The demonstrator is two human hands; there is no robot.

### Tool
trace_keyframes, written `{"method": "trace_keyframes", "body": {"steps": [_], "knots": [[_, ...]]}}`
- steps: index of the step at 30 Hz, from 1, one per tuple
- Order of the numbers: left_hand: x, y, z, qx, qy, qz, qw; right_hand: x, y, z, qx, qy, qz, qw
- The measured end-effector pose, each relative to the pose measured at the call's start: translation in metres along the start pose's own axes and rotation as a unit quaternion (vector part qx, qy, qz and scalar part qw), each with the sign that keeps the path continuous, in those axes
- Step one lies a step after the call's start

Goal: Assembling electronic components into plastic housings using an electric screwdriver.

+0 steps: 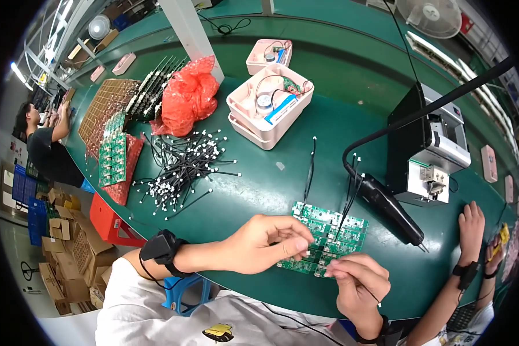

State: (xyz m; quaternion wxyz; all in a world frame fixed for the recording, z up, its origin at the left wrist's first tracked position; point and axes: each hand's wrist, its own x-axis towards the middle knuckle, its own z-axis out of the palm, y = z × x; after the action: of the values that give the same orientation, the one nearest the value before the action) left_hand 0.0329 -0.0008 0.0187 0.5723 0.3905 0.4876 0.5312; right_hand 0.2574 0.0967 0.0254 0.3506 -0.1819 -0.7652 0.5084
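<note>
A green circuit board panel (352,235) lies on the bench in front of me, several black cables (348,205) with white connectors running up from it. My left hand (265,245) reaches over the panel's left part, thumb and fingers pinched; a small whitish bit shows at the fingertips, too small to name. Close to the panel's lower right edge, my right hand (360,282) pinches a short black cable, whose white-tipped end shows below the palm. Left of the panel lies a loose heap of black cables (184,164) with white connectors.
Stacked pink plastic trays (251,124) hold a blue battery and wires. A black handheld tool (389,213) with metal tips and a black-and-silver machine (427,150) stand right. Red bubble wrap (190,95) and green boards (113,155) lie left. A co-worker's hand (472,230) rests far right.
</note>
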Motion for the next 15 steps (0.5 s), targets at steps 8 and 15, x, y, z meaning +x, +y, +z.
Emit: {"method": "trace_keyframes", "body": {"steps": [8, 15], "knots": [[0.002, -0.022, -0.007, -0.074, -0.099, -0.040, 0.992, -0.008, -0.001, 0.000, -0.052, 0.019, 0.005, 0.998], [-0.003, -0.015, -0.004, 0.038, -0.087, 0.066, 0.993, -0.015, -0.001, 0.017, -0.006, 0.042, 0.079, 0.996]]}}
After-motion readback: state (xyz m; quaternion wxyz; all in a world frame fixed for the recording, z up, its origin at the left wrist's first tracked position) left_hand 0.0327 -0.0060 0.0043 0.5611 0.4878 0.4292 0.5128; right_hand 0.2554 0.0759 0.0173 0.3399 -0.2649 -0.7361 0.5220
